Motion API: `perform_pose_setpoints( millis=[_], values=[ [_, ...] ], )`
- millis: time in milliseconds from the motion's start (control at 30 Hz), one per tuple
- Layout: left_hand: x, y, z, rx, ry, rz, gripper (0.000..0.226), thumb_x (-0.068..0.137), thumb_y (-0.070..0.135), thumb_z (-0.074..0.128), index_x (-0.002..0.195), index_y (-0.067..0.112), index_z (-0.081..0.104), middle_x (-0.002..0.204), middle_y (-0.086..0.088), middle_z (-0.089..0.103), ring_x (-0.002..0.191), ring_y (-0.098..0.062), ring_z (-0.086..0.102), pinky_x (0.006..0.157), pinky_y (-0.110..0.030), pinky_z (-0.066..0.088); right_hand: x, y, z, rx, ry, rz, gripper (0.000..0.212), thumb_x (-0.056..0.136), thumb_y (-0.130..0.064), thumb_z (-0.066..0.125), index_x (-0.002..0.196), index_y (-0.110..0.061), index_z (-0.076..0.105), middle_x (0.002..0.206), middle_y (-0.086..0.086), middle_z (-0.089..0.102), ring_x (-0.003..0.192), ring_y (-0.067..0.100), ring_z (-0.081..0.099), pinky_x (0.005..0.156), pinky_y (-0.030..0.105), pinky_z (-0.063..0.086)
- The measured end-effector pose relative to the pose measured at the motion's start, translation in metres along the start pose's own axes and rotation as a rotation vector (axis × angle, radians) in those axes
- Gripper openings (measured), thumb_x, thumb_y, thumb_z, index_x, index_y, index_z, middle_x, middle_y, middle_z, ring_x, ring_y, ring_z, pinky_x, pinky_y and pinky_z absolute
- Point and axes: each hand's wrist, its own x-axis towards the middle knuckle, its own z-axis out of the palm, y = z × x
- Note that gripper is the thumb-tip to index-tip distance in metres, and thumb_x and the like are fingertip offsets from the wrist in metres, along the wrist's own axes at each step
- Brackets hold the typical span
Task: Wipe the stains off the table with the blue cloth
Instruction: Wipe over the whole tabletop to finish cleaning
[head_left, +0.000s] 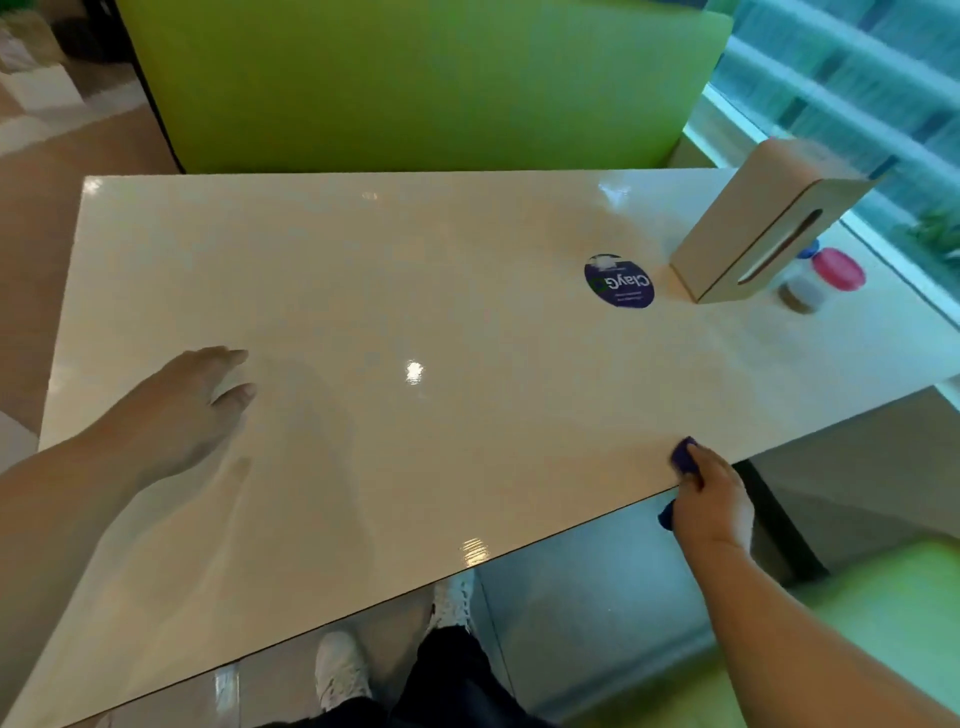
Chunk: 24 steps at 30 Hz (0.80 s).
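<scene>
A glossy cream table (415, 291) fills the view. My right hand (714, 501) is at the table's near edge on the right, shut on a bunched blue cloth (684, 453); part of the cloth pokes out above the fingers onto the tabletop and part hangs below the edge. My left hand (192, 410) lies flat on the left side of the table, palm down, fingers apart, holding nothing. No stains stand out on the shiny surface.
A tan tissue box (753, 228) stands at the far right, with a round blue sticker (619, 281) beside it and two small jars (815, 280) behind. A green bench back (415, 83) sits beyond the table; a green seat (883, 613) lies at lower right.
</scene>
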Motion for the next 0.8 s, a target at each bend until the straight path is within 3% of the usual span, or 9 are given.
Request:
perform_pose_setpoints(
  millis=[67,133,200,267,367,467,567,700,800],
  values=[
    [0.003,0.0,0.0,0.006,0.003,0.014,0.051,0.095,0.03,0.044,0.142,0.015,0.036,0.152,-0.005,0.03,0.141,-0.022,0.024,0.114,-0.034,0.018,0.006,-0.019,-0.005,0.158,0.043,0.073,0.036,0.094,-0.01,0.048,0.126,-0.022,0.059,0.135,0.001,0.05,0.118,0.026,0.051,0.101,0.03,0.035],
    [0.004,-0.001,0.001,0.007,0.0,0.011,0.051,0.095,0.03,0.045,0.142,0.014,0.037,0.151,-0.006,0.031,0.141,-0.022,0.024,0.113,-0.033,0.018,0.004,-0.047,0.0,0.372,0.041,0.07,0.033,0.094,-0.015,0.049,0.112,-0.04,0.06,0.121,-0.003,0.057,0.1,0.024,0.062,0.094,0.037,0.047],
    [0.007,-0.003,0.001,0.012,-0.004,0.007,0.051,0.094,0.031,0.046,0.142,0.015,0.037,0.151,-0.006,0.032,0.14,-0.023,0.025,0.113,-0.034,0.018,-0.002,-0.077,0.008,0.634,-0.034,0.153,0.028,0.096,-0.013,0.048,0.105,-0.036,0.059,0.105,0.0,0.063,0.08,0.018,0.064,0.07,0.036,0.056],
    [0.012,-0.006,0.003,0.014,-0.006,0.012,0.051,0.094,0.031,0.047,0.141,0.016,0.039,0.15,-0.007,0.034,0.139,-0.024,0.028,0.113,-0.035,0.02,-0.006,-0.1,0.014,0.898,-0.164,0.275,0.022,0.097,-0.01,0.049,0.106,-0.028,0.06,0.102,0.003,0.066,0.08,0.018,0.064,0.056,0.03,0.055],
    [0.018,-0.012,0.004,0.019,-0.016,0.018,0.051,0.093,0.033,0.047,0.14,0.016,0.04,0.148,-0.008,0.036,0.139,-0.025,0.029,0.112,-0.036,0.02,-0.001,-0.101,0.017,1.061,-0.198,0.347,0.026,0.097,-0.01,0.049,0.111,-0.03,0.057,0.106,-0.001,0.066,0.09,0.019,0.067,0.058,0.028,0.055],
    [0.023,-0.021,0.01,0.033,-0.02,0.022,0.051,0.091,0.036,0.047,0.139,0.019,0.042,0.148,-0.006,0.038,0.139,-0.024,0.028,0.113,-0.038,0.02,0.018,-0.071,0.007,0.661,-0.086,0.199,0.039,0.097,-0.009,0.047,0.122,-0.038,0.053,0.124,-0.006,0.055,0.105,0.017,0.06,0.072,0.034,0.055],
    [0.025,-0.027,0.016,0.01,-0.007,0.024,0.046,0.093,0.033,0.05,0.136,0.018,0.045,0.145,-0.007,0.041,0.137,-0.026,0.032,0.112,-0.04,0.024,0.033,-0.041,-0.001,0.21,-0.096,-0.067,0.039,0.098,-0.024,0.046,0.135,-0.037,0.046,0.144,-0.007,0.038,0.131,0.018,0.037,0.105,0.036,0.034],
    [0.027,-0.027,0.022,0.018,-0.02,0.012,0.046,0.092,0.027,0.051,0.136,0.016,0.045,0.147,-0.007,0.039,0.138,-0.025,0.03,0.113,-0.038,0.022,0.034,-0.028,0.017,-0.401,-0.353,-0.264,0.064,0.09,-0.065,0.033,0.147,-0.041,0.019,0.156,-0.016,0.006,0.145,0.019,-0.005,0.115,0.043,0.005],
    [0.033,-0.03,0.027,0.11,-0.056,-0.017,0.051,0.09,0.029,0.054,0.138,0.017,0.043,0.15,-0.009,0.032,0.14,-0.026,0.025,0.114,-0.039,0.019,0.015,-0.048,0.04,-0.471,-0.284,-0.291,0.07,0.087,-0.07,0.026,0.148,-0.038,0.016,0.159,-0.006,0.009,0.145,0.028,0.0,0.117,0.042,0.008]
  ],
)
